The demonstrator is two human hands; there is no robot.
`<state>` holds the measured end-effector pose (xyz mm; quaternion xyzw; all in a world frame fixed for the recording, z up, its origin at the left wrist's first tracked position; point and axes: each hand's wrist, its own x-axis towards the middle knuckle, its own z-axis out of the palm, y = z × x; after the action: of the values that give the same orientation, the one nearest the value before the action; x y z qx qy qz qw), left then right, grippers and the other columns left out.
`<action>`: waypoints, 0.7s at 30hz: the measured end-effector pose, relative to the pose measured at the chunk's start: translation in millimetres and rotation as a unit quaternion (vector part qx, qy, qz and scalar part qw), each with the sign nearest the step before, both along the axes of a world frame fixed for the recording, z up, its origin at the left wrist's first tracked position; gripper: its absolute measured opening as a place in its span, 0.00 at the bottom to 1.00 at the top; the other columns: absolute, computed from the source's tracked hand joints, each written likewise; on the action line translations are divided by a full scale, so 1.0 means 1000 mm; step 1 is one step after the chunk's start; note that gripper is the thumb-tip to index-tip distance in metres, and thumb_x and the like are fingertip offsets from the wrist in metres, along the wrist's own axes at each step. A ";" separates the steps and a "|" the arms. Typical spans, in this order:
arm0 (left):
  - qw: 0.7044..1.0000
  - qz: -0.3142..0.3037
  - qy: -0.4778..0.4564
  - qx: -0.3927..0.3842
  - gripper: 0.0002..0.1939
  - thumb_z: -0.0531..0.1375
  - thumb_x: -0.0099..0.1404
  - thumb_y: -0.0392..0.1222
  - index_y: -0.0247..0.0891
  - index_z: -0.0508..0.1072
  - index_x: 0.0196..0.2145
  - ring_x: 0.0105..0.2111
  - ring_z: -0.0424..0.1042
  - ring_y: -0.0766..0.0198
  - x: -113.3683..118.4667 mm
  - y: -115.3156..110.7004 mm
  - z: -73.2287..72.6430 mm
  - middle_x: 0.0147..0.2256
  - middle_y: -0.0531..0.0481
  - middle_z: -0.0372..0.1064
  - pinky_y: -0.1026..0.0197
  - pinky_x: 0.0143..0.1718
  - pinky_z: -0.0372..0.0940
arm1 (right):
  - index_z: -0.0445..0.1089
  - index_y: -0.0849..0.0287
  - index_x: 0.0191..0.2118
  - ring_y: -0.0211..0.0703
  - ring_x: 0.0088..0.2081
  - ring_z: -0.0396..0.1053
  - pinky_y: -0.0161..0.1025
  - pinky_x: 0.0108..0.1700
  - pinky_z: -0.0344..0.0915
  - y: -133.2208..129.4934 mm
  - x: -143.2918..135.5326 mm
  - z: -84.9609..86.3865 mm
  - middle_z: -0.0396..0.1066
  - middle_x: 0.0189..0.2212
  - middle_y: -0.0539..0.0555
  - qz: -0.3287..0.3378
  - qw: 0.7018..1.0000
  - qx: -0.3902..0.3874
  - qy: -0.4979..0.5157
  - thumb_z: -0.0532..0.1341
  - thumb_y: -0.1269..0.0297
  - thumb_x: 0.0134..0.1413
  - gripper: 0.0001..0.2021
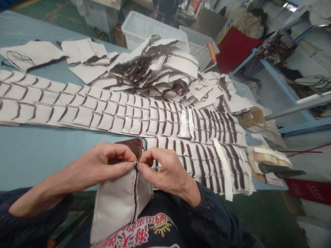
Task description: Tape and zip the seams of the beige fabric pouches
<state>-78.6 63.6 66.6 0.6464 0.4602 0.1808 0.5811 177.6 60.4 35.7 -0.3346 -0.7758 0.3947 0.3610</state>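
Observation:
A cream fabric piece with brown trim hangs over my lap at the table's front edge. Down its middle runs a dark zipper-like strip, and a brown flap shows behind my fingers. My left hand pinches the piece at the top of the strip between thumb and forefinger. Opposite it, my right hand pinches the same spot, its fingertips nearly touching the left ones. A tiny shiny metal bit, possibly a zipper slider, peeks out between the fingertips; most of it is hidden.
Overlapping rows of similar cream pieces stretch across the blue table, with white strips at right. Behind lies a loose heap. Eyeglasses rest far left. Plastic tubs stand beyond; blue shelving is right.

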 end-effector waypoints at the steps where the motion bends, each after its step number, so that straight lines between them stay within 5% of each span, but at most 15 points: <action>1: 1.000 -0.002 0.004 0.004 0.18 0.69 0.74 0.57 0.40 0.83 0.35 0.25 0.63 0.65 0.000 0.000 0.001 0.25 0.56 0.70 0.66 0.25 0.60 | 0.78 0.53 0.38 0.40 0.31 0.78 0.37 0.39 0.77 -0.001 0.000 0.000 0.83 0.31 0.49 -0.005 1.000 0.002 -0.008 0.70 0.67 0.72 0.07; 10: 0.995 -0.017 0.028 0.094 0.19 0.63 0.81 0.53 0.40 0.88 0.39 0.26 0.68 0.63 -0.002 -0.008 0.003 0.27 0.54 0.77 0.65 0.27 0.62 | 0.75 0.52 0.38 0.39 0.29 0.77 0.36 0.37 0.78 -0.010 -0.005 -0.006 0.82 0.30 0.48 -0.040 0.999 -0.009 -0.020 0.69 0.67 0.69 0.06; 15: 0.993 0.019 0.011 0.117 0.19 0.62 0.81 0.51 0.42 0.88 0.37 0.26 0.70 0.64 -0.004 -0.014 -0.002 0.27 0.55 0.78 0.66 0.27 0.63 | 0.77 0.52 0.39 0.41 0.28 0.77 0.38 0.37 0.77 -0.015 -0.004 -0.010 0.83 0.30 0.49 -0.057 0.992 0.108 -0.018 0.68 0.68 0.73 0.07; 21: 0.991 0.014 0.069 0.114 0.20 0.62 0.77 0.53 0.42 0.90 0.35 0.26 0.75 0.60 0.002 -0.016 0.014 0.27 0.52 0.81 0.64 0.26 0.66 | 0.79 0.52 0.41 0.47 0.31 0.80 0.44 0.36 0.71 -0.021 0.001 -0.006 0.85 0.30 0.53 -0.069 0.970 0.202 -0.112 0.66 0.64 0.81 0.10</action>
<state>-76.2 47.8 80.5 0.7126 0.4847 0.1956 0.4681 178.8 39.4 29.9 -0.3494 -0.8503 0.1637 0.3580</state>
